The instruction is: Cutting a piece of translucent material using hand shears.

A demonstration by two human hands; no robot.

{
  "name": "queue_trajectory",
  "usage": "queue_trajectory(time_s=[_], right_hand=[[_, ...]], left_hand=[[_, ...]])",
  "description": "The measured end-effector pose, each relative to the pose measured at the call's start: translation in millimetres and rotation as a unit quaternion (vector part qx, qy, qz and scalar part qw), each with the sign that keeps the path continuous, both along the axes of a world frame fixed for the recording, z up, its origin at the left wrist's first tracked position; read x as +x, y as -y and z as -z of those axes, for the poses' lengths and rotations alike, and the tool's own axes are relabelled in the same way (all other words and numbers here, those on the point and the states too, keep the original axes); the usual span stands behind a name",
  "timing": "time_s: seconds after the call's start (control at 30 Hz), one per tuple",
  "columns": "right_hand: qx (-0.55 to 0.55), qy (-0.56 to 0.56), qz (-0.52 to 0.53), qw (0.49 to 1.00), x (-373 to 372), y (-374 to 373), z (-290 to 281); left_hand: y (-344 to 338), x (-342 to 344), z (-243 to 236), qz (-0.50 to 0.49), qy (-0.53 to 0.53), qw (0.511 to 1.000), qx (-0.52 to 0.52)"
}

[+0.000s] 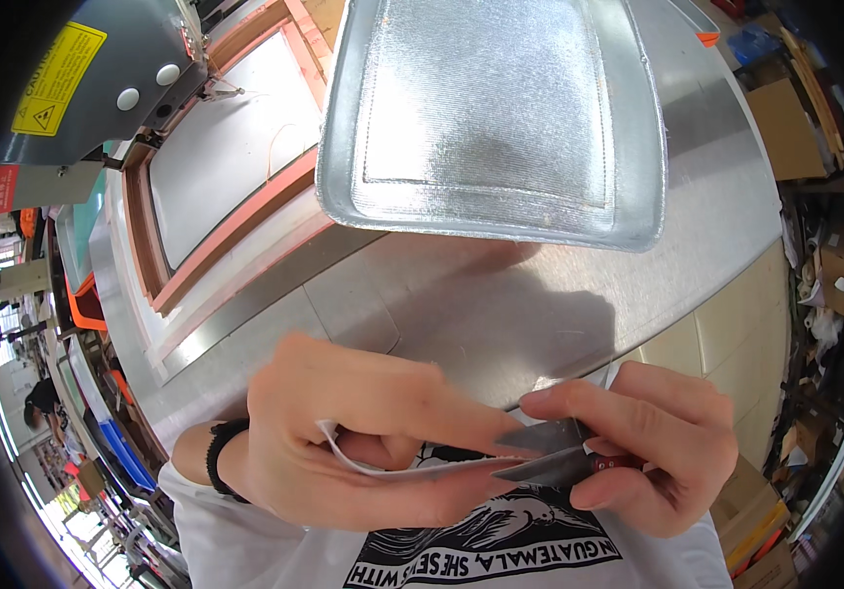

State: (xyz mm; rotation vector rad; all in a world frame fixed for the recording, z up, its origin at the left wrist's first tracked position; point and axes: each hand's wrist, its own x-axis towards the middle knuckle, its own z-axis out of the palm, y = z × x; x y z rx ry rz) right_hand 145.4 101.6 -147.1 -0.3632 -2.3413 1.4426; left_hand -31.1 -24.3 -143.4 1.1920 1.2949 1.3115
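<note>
From the head view: my left hand [343, 393] pinches a white strip [351, 461], which runs from between its fingers toward my right. My right hand [662, 432] grips small dark-bladed snips [551, 467], their blades parted about the strip's far end. I judge the cut begun at most; whether they've bitten, I can't tell. The silver quilted piece [486, 108] lies beyond my grip, touched by neither hand.

The shiny metal tabletop [451, 304] has a reddish frame [240, 233] at its left. A silver padded piece [490, 118] covers part of its far side.
</note>
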Motion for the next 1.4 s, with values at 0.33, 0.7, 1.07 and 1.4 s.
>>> queue_trajectory(time_s=[0.33,0.7,1.07,1.4], right_hand=[[0.016,-0.004,-0.003,1.0,-1,2,-2],[0.02,-0.01,0.002,1.0,-3,4,-3],[-0.006,-0.04,0.023,0.999,-4,7,2],[-0.052,-0.001,0.0,0.999,-1,3,-3]], left_hand=[[4,2,1,-0.014,-0.01,1.0,0.0],[4,0,4,-0.002,-0.017,1.0,0.02],[2,1,5,0.0,-0.019,0.999,0.028],[-2,6,-5,-0.021,-0.03,0.999,-0.015]])
